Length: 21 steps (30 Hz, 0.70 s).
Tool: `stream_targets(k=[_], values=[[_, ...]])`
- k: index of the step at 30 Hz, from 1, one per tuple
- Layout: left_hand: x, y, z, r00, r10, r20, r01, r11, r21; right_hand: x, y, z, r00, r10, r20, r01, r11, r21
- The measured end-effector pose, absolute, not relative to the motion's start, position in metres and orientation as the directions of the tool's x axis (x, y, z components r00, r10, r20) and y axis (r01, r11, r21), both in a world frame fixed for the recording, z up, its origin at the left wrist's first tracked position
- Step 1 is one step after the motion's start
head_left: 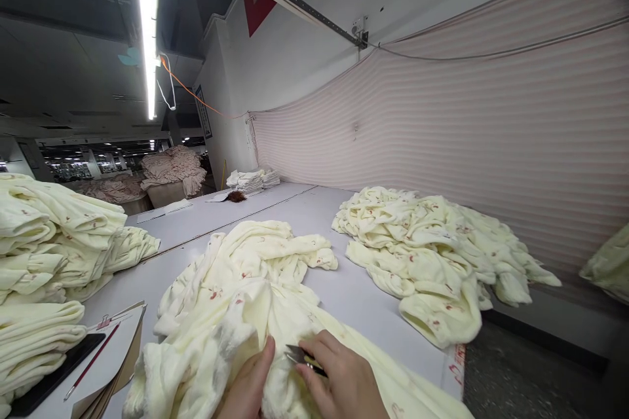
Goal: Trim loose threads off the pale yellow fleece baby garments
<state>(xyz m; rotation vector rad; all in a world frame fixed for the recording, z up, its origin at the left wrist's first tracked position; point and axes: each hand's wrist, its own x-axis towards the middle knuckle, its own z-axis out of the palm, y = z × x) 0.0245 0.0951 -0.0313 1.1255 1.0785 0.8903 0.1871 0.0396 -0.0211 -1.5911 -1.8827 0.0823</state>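
Observation:
A pale yellow fleece garment [246, 275] with small reddish prints lies bunched on the table in front of me. My right hand [344, 373] is closed round a small pair of thread snips [296, 355], whose dark blades point left over the cloth. At the lower middle, my left hand [250, 383] rests on the garment with its thumb upright, close to the blade tips. Its other fingers are hidden, partly by the cloth, so what they hold cannot be made out.
Folded yellow garments [54, 229] are stacked at the left, beside papers [115, 350], a red pencil [92, 361] and a dark flat object [59, 373]. Another yellow heap [422, 236] lies at the right, near the table edge. White cloths [248, 180] sit at the back.

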Motion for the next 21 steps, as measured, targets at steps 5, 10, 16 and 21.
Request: stream_targets(k=[5,10,16,21], values=[[0.025,0.090,-0.024,0.331,0.933,-0.138,-0.191,0.210,0.959,0.196,0.038,-0.025,0.080,0.893,0.442,0.737,0.246,-0.629],[-0.032,0.128,0.008,-0.090,0.995,0.043,-0.417,-0.077,0.906,0.228,0.036,-0.051,0.377,0.877,0.300,0.522,0.066,-0.850],[-0.038,0.143,0.011,0.021,0.989,0.146,-0.270,-0.135,0.953,0.239,0.054,-0.090,0.469,0.875,0.119,0.307,-0.036,-0.951],[0.038,0.101,-0.020,0.535,0.809,0.244,0.535,-0.547,0.644,0.219,0.077,-0.082,0.445,0.888,0.118,0.164,0.049,-0.985]])
